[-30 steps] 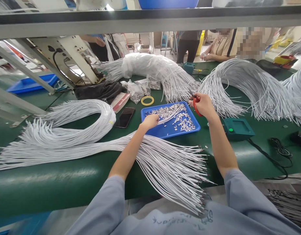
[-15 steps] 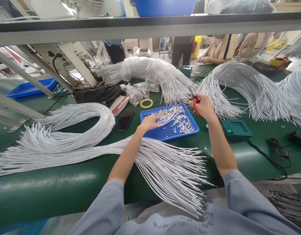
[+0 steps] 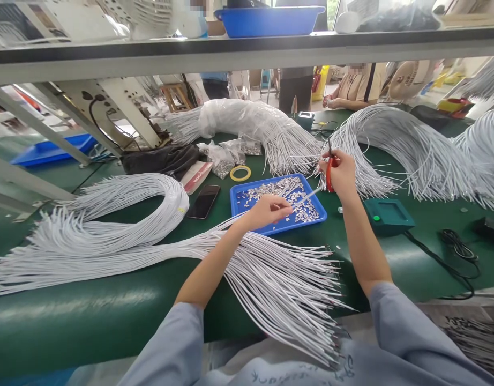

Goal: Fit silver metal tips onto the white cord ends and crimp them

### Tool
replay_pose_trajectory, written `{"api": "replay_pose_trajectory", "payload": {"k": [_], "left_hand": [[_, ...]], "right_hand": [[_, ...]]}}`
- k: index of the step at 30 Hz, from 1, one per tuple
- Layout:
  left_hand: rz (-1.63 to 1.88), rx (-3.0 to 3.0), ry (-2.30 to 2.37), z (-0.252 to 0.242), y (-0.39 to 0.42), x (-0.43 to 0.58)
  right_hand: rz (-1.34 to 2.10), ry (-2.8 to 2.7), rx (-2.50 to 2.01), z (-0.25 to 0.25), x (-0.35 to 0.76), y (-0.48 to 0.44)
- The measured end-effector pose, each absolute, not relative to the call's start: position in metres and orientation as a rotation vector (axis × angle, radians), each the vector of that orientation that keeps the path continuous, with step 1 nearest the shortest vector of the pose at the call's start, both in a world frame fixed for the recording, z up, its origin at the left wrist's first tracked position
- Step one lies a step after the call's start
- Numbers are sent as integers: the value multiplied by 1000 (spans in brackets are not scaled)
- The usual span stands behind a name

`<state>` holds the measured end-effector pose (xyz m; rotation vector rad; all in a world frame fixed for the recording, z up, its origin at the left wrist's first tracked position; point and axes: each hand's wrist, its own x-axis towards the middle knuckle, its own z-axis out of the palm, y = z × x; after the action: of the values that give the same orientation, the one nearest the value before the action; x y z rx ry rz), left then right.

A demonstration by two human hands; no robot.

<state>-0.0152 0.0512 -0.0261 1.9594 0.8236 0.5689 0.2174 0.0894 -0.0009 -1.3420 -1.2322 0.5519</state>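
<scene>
My left hand (image 3: pixel 269 210) is over the near side of a blue tray (image 3: pixel 267 230), its thumb and fingers pinched on a white wire (image 3: pixel 309 197). That wire slants up and right toward my right hand (image 3: pixel 340 171). Red-handled scissors (image 3: pixel 330 172) are in my right hand, their dark tip pointing up; its fingertips are close to the wire's far end, and whether they touch is unclear. Small silvery metal pieces (image 3: pixel 305 210) lie scattered in the tray, with several white wire ends among them. Under my left forearm a fanned bundle of white wires (image 3: pixel 283 273) spreads across the green table.
A phone (image 3: pixel 204 201), a yellow tape roll (image 3: pixel 240 172) and bags of metal pieces (image 3: pixel 223 161) lie left of and behind the tray. More wire bundles (image 3: pixel 408 145) stand behind. At right is a green box (image 3: pixel 389 215) with a cable. A shelf (image 3: pixel 247 56) spans overhead; people are beyond.
My left hand has moved right and nearer me, from several wires over the tray to one wire. My right hand has shifted slightly right with the scissors, which now point more upright.
</scene>
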Motion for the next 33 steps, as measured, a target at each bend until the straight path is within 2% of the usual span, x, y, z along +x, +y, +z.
{"api": "replay_pose_trajectory", "payload": {"k": [6, 13, 20, 33], "left_hand": [[660, 1592, 337, -10, -11, 2], [1019, 1347, 341, -4, -10, -1], [1275, 1309, 495, -4, 7, -4], [1271, 1391, 485, -5, 4, -4]], "right_hand": [[708, -1260, -1159, 5, 204, 78], [1094, -1305, -877, 18, 171, 33], [1094, -1350, -721, 23, 161, 5], [1058, -1368, -740, 21, 157, 2]]}}
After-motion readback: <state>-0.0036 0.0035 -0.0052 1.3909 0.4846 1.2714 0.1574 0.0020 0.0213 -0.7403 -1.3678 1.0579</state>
